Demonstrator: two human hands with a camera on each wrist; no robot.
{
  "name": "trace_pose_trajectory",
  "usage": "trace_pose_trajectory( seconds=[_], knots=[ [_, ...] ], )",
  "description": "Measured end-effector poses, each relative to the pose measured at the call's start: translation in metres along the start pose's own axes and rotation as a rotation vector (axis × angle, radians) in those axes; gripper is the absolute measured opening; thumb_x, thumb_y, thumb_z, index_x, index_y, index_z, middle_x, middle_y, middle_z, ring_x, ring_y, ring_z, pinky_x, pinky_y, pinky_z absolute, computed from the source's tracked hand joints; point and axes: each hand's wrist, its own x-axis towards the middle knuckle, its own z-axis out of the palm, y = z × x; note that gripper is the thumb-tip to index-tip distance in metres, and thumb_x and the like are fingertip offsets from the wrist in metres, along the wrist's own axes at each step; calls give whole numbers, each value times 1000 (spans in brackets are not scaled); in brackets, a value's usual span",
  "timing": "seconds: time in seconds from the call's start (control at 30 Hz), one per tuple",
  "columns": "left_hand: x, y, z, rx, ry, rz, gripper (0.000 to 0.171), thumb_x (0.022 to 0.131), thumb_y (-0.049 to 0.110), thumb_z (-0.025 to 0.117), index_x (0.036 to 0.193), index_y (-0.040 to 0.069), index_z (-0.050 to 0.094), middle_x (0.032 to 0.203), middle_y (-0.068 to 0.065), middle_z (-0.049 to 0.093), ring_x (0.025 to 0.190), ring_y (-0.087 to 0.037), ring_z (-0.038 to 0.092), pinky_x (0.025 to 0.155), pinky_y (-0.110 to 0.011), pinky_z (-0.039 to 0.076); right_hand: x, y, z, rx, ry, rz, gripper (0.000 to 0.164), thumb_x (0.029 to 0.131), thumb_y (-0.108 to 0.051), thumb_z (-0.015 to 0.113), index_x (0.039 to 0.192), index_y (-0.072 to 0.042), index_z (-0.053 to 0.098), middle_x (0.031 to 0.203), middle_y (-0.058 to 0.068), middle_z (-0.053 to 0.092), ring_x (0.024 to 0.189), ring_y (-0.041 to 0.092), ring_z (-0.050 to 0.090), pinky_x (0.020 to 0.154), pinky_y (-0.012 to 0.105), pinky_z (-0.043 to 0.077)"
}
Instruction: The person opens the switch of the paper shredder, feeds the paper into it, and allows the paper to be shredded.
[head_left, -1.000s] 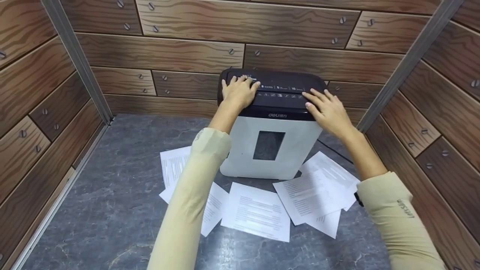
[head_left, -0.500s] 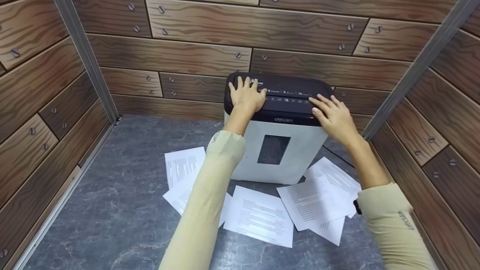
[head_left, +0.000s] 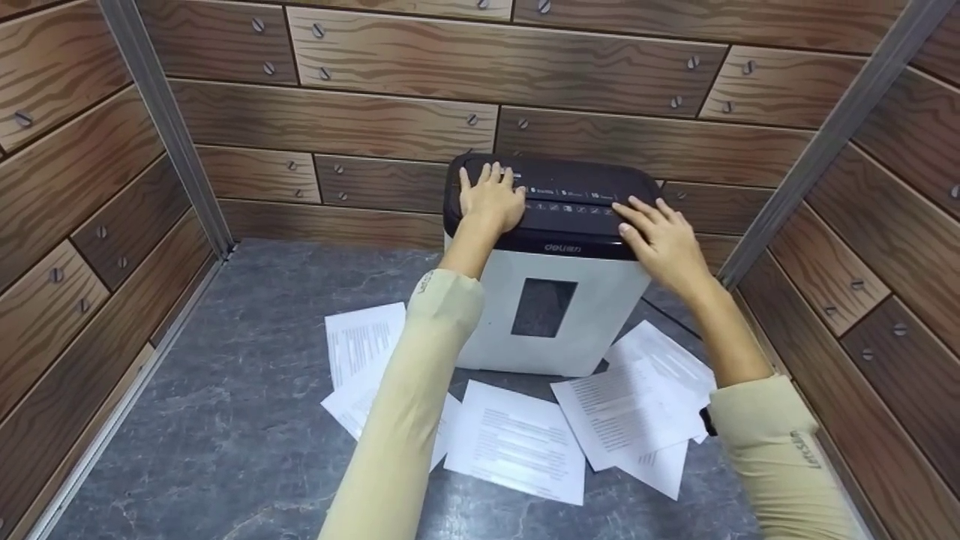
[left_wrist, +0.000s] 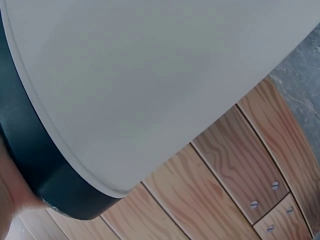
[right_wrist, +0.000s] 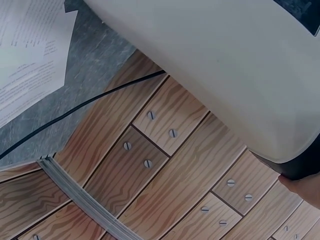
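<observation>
The left hand [head_left: 491, 199] is laid flat on the black top [head_left: 559, 202] of a paper shredder [head_left: 551, 262], fingers straight and spread over the top's left end, nothing gripped. The right hand [head_left: 664, 240] is rested on the top's right end, its fingers extended and pressed lightly against the surface near the row of small markings — released as well, with nothing clasped. In the left wrist view only a sliver of that hand [left_wrist: 10, 205] is seen at the lower left, against the dark rim above the white bin; in the right wrist view a fingertip of the right hand [right_wrist: 305, 187] is caught at the lower right, touching the black edge. The shredder is stood upright just above the middle of the head frame, its white body [head_left: 600, 300] fitted with a dark window [head_left: 544, 307], its back set close to the wood-patterned wall [head_left: 390, 52]. Both forearms are covered by pale yellow sleeves [head_left: 405, 420]. Printed sheets of paper [head_left: 517, 439] are scattered on the grey marbled floor [head_left: 225, 390] in front of the shredder — some overlapped, one partly hidden under the left sleeve. A black cord [right_wrist: 75, 112] is seen trailing over the floor to the right of the bin. Metal corner strips [head_left: 161, 120] are fixed where the panelled walls meet, at upper left and upper right.
</observation>
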Motion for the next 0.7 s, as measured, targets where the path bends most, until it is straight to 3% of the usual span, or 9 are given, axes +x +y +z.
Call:
trace_pose_trajectory(
  seconds=[0.23,0.43,0.7],
  knots=[
    [2,1,-1,-3,-3,18,53,101,37,19,147,12,18,151,-4,13,137,-15,7,110,-35,1,-1,0,-2,1,-1,3,43,99,-35,38,132,-11,50,137,16,42,127,46,25,101,63,14],
    [-1,4,1,6,-29,55,51,102,32,18,147,9,18,152,-6,12,137,-17,8,110,-34,3,-4,0,0,0,-10,3,43,99,-35,38,132,-11,50,137,16,42,127,47,25,101,63,14],
    [1,6,1,6,-6,27,51,102,31,18,147,9,17,152,-6,12,137,-17,8,110,-34,3,-1,-1,-1,3,-5,4,43,99,-36,38,132,-11,50,137,16,42,127,47,25,101,64,14]
  ],
)
